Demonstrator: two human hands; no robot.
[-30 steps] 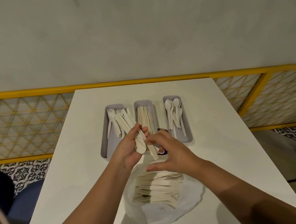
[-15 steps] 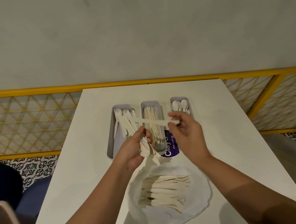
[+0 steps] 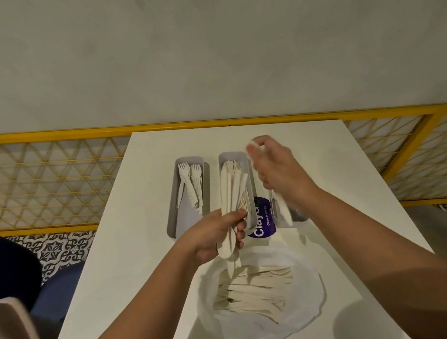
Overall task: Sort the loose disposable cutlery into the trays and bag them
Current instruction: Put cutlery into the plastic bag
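White table (image 3: 116, 268) against a grey wall, with three grey trays across the centre of the frame and an open bag below them.

Left to right: the fork tray (image 3: 176, 218) holds forks; the left hand (image 3: 214, 240) is closed on a bundle of pale cutlery (image 3: 231, 194), long axes running up the frame over the middle tray (image 3: 247, 157); the right hand (image 3: 276, 172), nearer the right tray (image 3: 291, 221), pinches one white piece, probably a spoon, directly above it. Loose cutlery lies crosswise in the white bag (image 3: 265, 326).
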